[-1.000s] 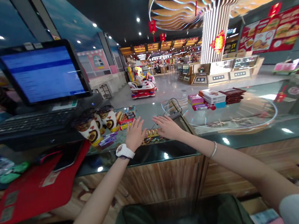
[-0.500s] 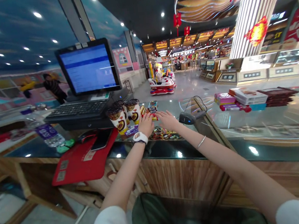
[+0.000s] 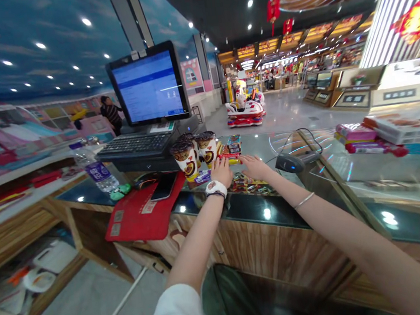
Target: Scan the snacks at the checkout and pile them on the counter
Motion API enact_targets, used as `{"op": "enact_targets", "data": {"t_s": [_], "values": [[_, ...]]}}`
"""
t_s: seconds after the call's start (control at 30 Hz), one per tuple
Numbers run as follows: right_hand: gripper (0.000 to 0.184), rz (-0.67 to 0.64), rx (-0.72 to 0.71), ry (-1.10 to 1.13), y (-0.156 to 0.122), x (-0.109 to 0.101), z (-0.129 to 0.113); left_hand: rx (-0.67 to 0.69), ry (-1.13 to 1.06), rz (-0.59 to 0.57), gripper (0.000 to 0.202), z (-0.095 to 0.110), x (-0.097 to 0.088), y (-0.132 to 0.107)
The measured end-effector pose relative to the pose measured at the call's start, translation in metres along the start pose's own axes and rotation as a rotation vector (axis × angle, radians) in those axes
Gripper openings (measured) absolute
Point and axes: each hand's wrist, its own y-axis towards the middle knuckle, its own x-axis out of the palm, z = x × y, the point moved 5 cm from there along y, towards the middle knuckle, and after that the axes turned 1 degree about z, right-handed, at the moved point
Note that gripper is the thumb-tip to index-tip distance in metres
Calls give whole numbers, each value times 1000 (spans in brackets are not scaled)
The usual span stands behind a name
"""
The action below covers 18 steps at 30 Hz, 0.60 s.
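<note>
Red candy bars (image 3: 230,158) now touch the left hand (image 3: 221,172).

One till monitor (image 3: 147,83) stands on the desk (image 3: 254,210). In front of it are one keyboard (image 3: 135,147), one computer mouse (image 3: 145,181), one smartphone (image 3: 164,186), one red mat (image 3: 140,215), three paper cups (image 3: 186,161), two hands, the left hand (image 3: 221,172) and the right hand (image 3: 255,166), and one pile of wrapped sweets (image 3: 251,184). To its left is one water bottle (image 3: 95,165); to its right, one barcode scanner (image 3: 290,162). Beyond it is one ride-on kiddie car (image 3: 245,113).
</note>
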Motion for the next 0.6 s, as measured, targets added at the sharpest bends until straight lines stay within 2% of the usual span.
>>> {"op": "enact_targets", "data": {"t_s": [0.13,0.43,0.6], "values": [[63,-14,10,11,2,2,3,-13,-16,-10,53,-1,1,0],[55,32,-39,-76,2,-4,-1,6,14,66,35,-2,-5,0],[51,48,-35,-46,0,-6,-2,14,36,72,29,-3,-5,1]]}}
